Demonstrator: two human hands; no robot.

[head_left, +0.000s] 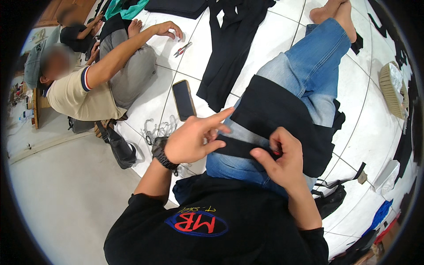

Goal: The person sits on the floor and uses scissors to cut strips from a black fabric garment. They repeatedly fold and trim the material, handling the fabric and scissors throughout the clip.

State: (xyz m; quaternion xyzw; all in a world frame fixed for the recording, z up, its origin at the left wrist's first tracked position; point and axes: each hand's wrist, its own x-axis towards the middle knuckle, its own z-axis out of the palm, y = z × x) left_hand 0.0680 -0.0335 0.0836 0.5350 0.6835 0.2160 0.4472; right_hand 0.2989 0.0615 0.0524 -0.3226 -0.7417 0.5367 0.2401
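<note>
My left hand (194, 139) is over my left thigh, with the index finger stretched out, the thumb apart and the other fingers curled. Nothing shows in it. Its thumb comes close to a narrow black fabric strip (240, 148) lying across my jeans. My right hand (285, 159) is curled at the strip's right end, and a small red bit of something peeks from between its fingers; the rest is hidden. Beyond both hands, a wide black fabric piece (278, 108) is draped over my legs in blue jeans (316, 57).
A phone (183, 100), red-handled thread snips (183, 49) and tangled grey threads (161, 128) lie on the tiles at left. Black garments (229, 48) are spread ahead. Another person (88, 88) sits at left, a second behind. A basket (392, 90) stands at right.
</note>
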